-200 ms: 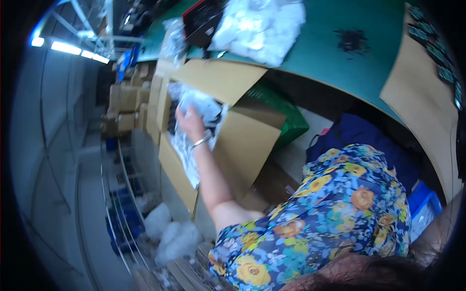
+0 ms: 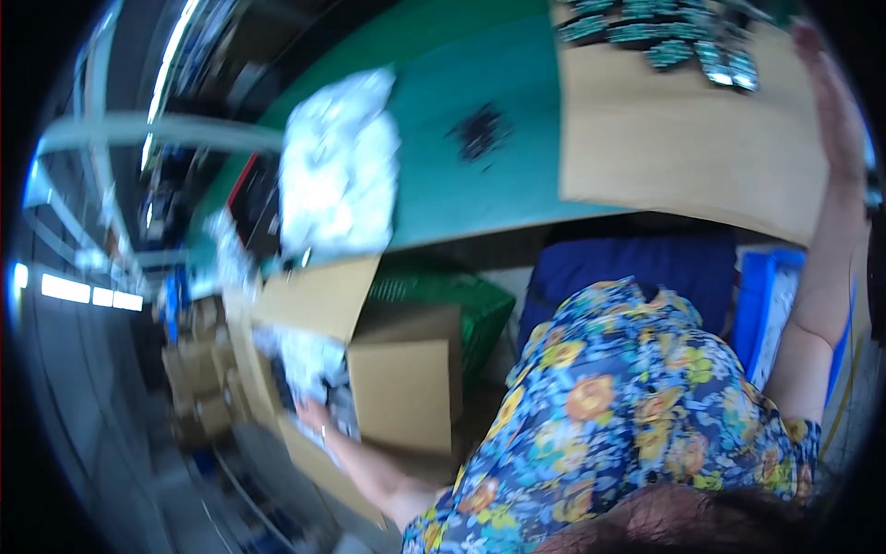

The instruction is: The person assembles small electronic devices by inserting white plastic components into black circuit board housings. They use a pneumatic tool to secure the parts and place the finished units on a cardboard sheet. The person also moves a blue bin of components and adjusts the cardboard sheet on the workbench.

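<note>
- The green desk (image 2: pixel 517 92) carries most of the small goods; its near edge curves past the person's body, likely so everything on it stays reachable while seated.
- The brown cardboard sheet (image 2: pixel 683 138) covers the desk's right end and reaches its near edge, perhaps to protect the surface or the parts.
- The open cardboard box (image 2: pixel 401 392) stands off the desk's near left corner, flaps spread, presumably to leave its mouth free for an arm.
- The whitish plastic bag (image 2: pixel 341 175) lies on the desk at that same corner, just beside the box.
- The plastic-wrapped contents (image 2: pixel 318 360) sit inside the box; the wrapping probably guards them against scuffs.
- The two hands are far apart. The right hand (image 2: pixel 835 111) is raised near the sheet's right edge; blur hides whether it holds anything. The left hand (image 2: pixel 312 415) is at the box's mouth, against or just above the contents; I cannot tell if it grips.
- Green-and-black parts (image 2: pixel 646 28) are grouped toward the sheet's far edge.
- Tiny black pieces (image 2: pixel 478 134) lie heaped left of the sheet, apparently to keep them separate.
</note>
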Demonstrator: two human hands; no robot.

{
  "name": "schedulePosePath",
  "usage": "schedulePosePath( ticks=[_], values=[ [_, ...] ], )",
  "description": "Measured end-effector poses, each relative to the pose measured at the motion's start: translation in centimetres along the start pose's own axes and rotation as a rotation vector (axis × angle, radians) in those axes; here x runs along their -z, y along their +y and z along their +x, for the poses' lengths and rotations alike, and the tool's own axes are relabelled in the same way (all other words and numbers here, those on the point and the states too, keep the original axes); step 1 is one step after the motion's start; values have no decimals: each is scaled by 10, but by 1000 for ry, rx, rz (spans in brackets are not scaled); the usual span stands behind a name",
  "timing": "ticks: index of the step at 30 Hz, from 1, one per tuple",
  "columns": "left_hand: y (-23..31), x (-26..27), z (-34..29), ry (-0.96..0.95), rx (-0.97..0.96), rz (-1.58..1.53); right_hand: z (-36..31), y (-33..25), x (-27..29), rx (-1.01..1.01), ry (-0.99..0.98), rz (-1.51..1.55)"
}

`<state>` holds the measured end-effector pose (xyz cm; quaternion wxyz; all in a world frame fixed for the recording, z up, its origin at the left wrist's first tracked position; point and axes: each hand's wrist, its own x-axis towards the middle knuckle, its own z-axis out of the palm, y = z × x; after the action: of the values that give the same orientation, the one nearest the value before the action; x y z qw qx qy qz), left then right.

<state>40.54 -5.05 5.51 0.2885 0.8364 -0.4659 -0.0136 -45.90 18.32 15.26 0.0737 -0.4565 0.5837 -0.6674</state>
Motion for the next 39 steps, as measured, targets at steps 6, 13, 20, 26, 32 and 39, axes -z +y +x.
schedulePosePath(
  ticks=[6, 13, 20, 26, 32, 39],
  values=[
    [115, 21, -30, 300, -334, 630, -106, 3, 1, -320, 291, -187],
    [450, -126, -288, -565, -1525, -512, -182, 27, -25, -515, 507, -48],
    [579, -240, -411, -368, -1820, -324, -272, -6, -1, -575, 781, -215],
    [581, -252, -405, -383, -1886, -413, -384, 4, 58, -697, 1164, -447],
    [519, -184, -377, -1035, -1448, -509, -423, 85, 72, -1003, 858, -650],
    [419, -116, -409, -2264, -317, -631, -400, 105, 86, -1020, 527, -934]
  ],
)
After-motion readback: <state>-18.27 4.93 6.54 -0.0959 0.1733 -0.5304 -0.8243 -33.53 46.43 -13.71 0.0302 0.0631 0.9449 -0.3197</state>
